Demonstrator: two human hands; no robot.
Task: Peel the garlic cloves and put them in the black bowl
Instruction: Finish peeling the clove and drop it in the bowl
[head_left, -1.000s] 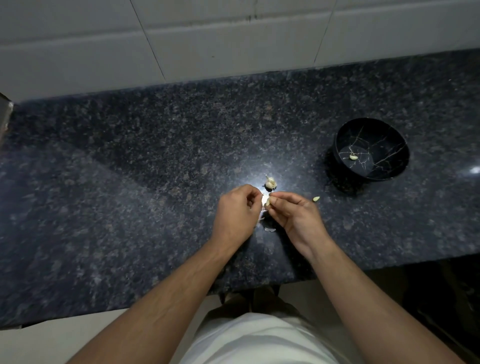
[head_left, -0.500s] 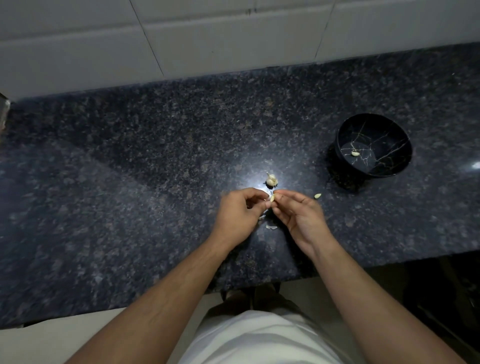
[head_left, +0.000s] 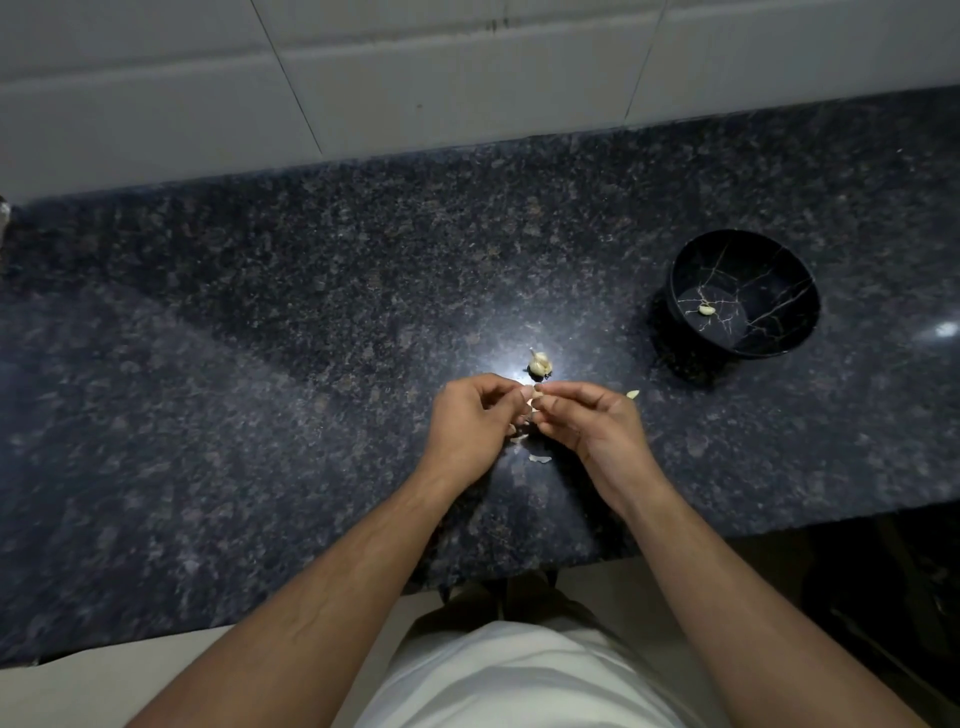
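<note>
Both hands meet over the middle of the dark granite counter (head_left: 260, 338). My left hand (head_left: 470, 423) and my right hand (head_left: 597, 423) pinch one small garlic clove (head_left: 535, 397) between their fingertips; most of it is hidden by the fingers. Just beyond them stands the remainder of a garlic bulb (head_left: 539, 362). A single loose clove (head_left: 632, 394) lies right of my right hand. The black bowl (head_left: 779, 291) with thin gold veins sits at the right and holds one peeled clove (head_left: 706, 309).
Bits of pale garlic skin (head_left: 539, 458) lie on the counter below my hands. A white tiled wall (head_left: 467, 78) runs along the back. The counter's front edge (head_left: 519, 577) passes under my forearms, with floor below it.
My hands have stayed together on the clove, the fingers shifting slightly as they work its skin. The view has tilted a little, so the bowl and bulb sit slightly higher.
</note>
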